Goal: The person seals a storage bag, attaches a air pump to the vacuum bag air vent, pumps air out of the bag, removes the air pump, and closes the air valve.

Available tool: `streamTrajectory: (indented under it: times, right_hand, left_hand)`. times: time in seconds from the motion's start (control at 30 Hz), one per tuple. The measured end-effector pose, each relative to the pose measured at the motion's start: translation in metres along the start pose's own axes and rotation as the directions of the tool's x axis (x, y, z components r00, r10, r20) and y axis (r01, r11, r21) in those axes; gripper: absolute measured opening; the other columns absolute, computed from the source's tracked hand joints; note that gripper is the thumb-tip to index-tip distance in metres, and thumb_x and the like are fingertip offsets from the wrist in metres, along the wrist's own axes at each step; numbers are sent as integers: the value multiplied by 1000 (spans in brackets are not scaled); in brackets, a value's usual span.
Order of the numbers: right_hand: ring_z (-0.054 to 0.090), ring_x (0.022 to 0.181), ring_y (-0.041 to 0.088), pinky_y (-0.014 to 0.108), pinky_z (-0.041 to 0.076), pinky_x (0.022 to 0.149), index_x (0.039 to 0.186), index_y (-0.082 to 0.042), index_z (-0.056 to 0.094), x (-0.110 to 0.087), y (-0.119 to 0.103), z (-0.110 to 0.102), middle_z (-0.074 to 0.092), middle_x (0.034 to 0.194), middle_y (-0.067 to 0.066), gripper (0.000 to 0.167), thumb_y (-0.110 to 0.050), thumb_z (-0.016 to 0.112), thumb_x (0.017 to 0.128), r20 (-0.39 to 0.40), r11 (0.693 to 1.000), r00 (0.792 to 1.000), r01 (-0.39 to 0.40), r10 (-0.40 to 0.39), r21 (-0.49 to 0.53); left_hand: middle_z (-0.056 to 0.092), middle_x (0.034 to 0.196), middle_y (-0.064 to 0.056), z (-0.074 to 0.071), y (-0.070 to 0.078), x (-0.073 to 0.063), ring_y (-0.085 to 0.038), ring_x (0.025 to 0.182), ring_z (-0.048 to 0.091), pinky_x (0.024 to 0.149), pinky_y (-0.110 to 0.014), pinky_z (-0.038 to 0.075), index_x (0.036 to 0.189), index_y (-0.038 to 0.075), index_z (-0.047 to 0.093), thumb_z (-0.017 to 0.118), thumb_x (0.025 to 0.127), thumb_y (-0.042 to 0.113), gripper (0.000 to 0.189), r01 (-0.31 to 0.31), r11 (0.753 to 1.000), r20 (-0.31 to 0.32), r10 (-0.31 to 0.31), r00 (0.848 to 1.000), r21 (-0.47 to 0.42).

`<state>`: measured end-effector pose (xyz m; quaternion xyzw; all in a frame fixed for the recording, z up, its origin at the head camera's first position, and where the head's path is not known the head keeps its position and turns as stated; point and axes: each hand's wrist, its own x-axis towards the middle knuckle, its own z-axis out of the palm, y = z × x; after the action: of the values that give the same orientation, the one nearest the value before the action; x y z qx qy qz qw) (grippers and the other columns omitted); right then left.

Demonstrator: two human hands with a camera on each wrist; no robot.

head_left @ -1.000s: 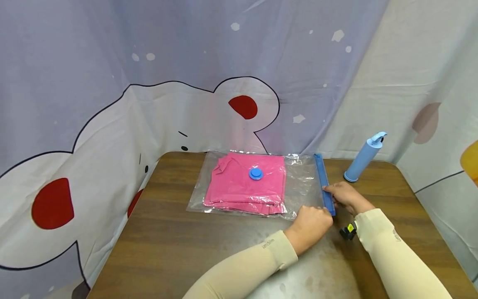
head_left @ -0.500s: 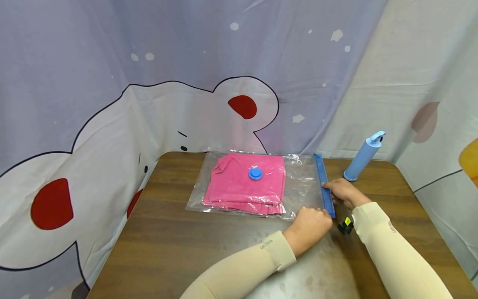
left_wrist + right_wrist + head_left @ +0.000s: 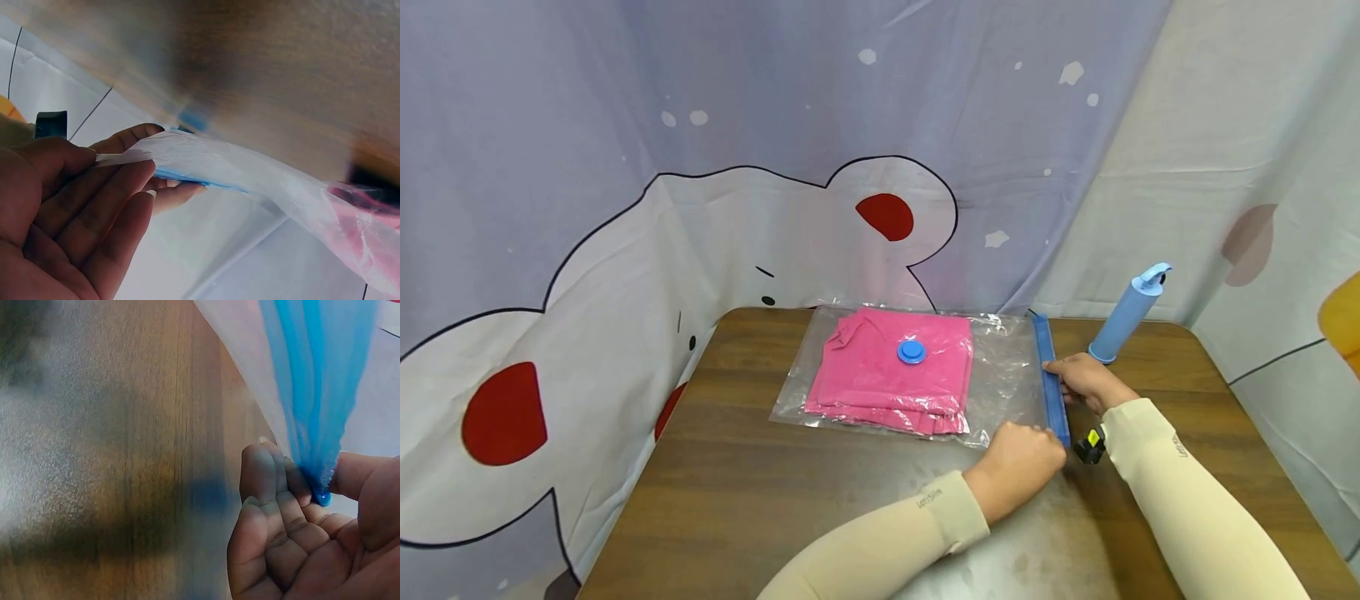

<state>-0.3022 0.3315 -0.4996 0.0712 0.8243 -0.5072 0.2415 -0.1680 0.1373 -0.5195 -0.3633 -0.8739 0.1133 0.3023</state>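
I have 2 hands in view from the head camera, meeting along the right side of a clear plastic bag (image 3: 1006, 379). The bag lies on the table (image 3: 722, 475), close to the far edge, with a blue strip (image 3: 1053, 400) running down its right side.

I see the left hand (image 3: 1019, 458) at the strip's near end; its wrist camera shows the thumb and fingers pinching the clear plastic film there. The right hand (image 3: 1088, 382) is farther along the strip, and its thumb and fingers pinch the blue strip itself. The right wrist view shows me the strip's bands bunching together at that pinch.

Inside the bag I make out 1 folded pink cloth (image 3: 857, 383), left of the hands and apart from them. A round blue cap (image 3: 912, 352) sits on the bag above the cloth. Beyond the right hand, 1 light blue pump (image 3: 1124, 322) stands on the table. Behind everything I see a patterned curtain (image 3: 760, 92).
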Motion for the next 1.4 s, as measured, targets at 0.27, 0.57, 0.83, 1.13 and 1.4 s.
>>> streamTrajectory:
  times: [0.27, 0.57, 0.83, 1.13, 1.4]
  right_hand:
    - [61, 65, 0, 22, 59, 66, 102, -6, 62, 1, -1, 3, 59, 65, -12, 28, -26, 53, 119, -13, 999, 1000, 7, -6, 35]
    - [57, 63, 1, 21, 57, 65, 92, -14, 59, 6, -1, 4, 55, 63, -13, 31, -27, 53, 120, -20, 998, 1000, 10, -9, 66]
    - [51, 61, 2, 21, 55, 64, 86, -17, 55, 9, -4, 3, 48, 61, -13, 36, -28, 54, 120, -42, 996, 999, 5, -1, 90]
    - [49, 58, 1, 21, 52, 63, 88, -14, 57, 16, -2, -1, 47, 59, -13, 36, -27, 52, 121, -44, 993, 999, 7, -2, 114]
    - [50, 57, 2, 21, 52, 60, 91, -12, 56, 24, -5, -3, 47, 57, -13, 33, -25, 51, 120, -72, 995, 997, 20, -13, 96]
  left_hand:
    - [69, 71, 25, -4, -1, -7, 6, 63, 65, 54, -21, 54, 80, 43, 79, 77, 101, 30, 25, -23, 1000, -13, 23, 1000, 13]
    - [67, 69, 23, -7, -4, -14, 6, 60, 62, 52, -21, 53, 80, 40, 80, 77, 100, 29, 23, -48, 999, -45, 49, 998, 27]
    - [65, 69, 22, -10, -4, -18, 6, 60, 62, 51, -21, 53, 79, 39, 79, 75, 102, 28, 25, -61, 997, -76, 63, 995, 37]
    - [66, 69, 21, -12, -3, -23, 6, 58, 61, 49, -21, 50, 80, 37, 79, 76, 99, 27, 22, -75, 996, -86, 79, 993, 50]
    - [67, 70, 22, -13, -3, -24, 6, 58, 61, 48, -21, 50, 79, 37, 79, 75, 99, 25, 23, -77, 996, -89, 82, 993, 51]
